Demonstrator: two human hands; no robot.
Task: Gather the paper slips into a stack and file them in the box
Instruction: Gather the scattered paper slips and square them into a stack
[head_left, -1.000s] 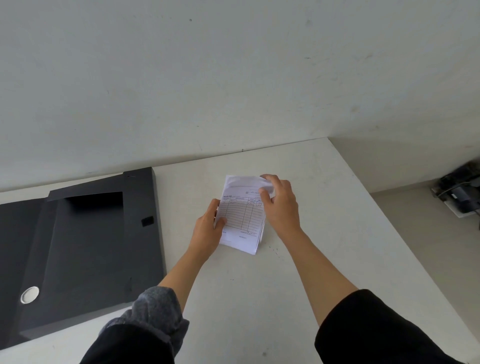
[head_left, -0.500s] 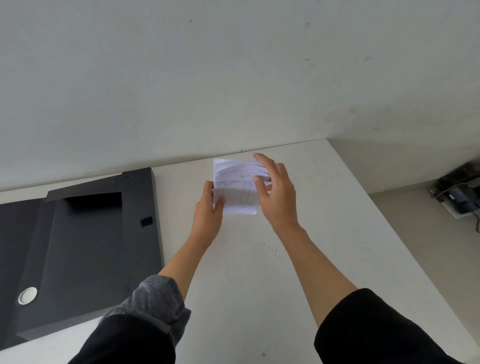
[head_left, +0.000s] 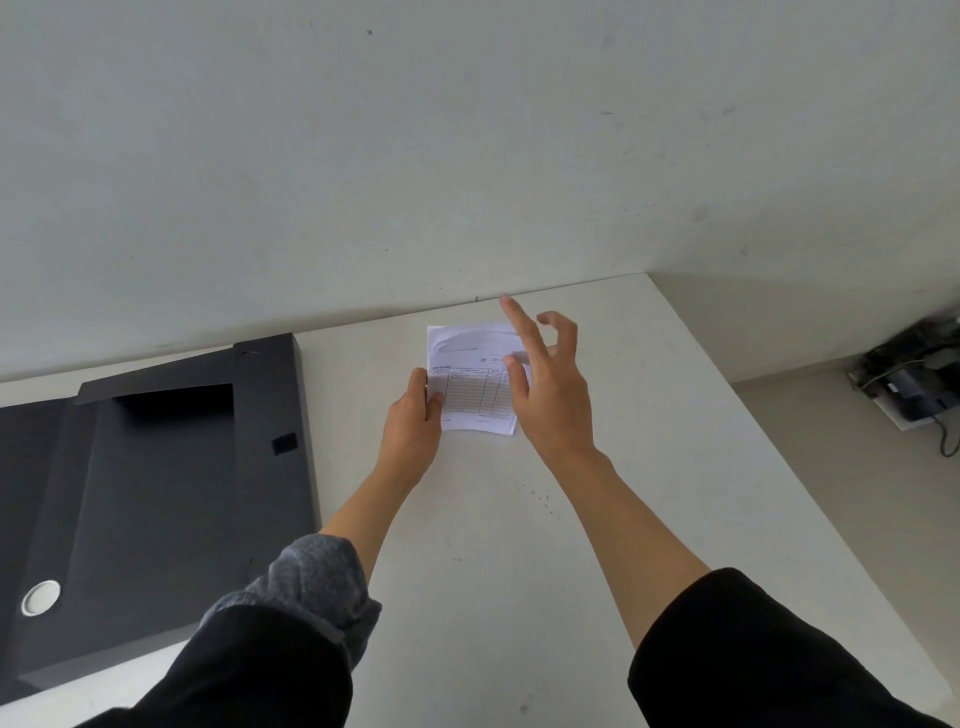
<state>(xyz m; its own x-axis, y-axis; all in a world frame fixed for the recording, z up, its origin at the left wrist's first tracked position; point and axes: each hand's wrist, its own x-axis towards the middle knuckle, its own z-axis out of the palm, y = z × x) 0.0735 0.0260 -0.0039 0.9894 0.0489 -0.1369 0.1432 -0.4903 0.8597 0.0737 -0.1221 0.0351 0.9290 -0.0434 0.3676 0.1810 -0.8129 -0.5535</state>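
Observation:
A stack of white paper slips with a printed table on top stands tilted up off the white table. My left hand pinches its left edge between thumb and fingers. At the stack's right edge, my right hand has its fingers spread, the thumb resting on the top slip and the index finger pointing up past the paper. The open black file box lies flat on the table to the left, apart from both hands.
The white table butts against a pale wall at the back; its right edge runs diagonally down to the right. Beyond that edge, on the floor, lie dark cables and a device. A round metal ring sits in the box's left part.
The stack was lifted from lying on the table to standing tilted up. My right hand let go of its top edge and spread its fingers; my left hand kept its hold.

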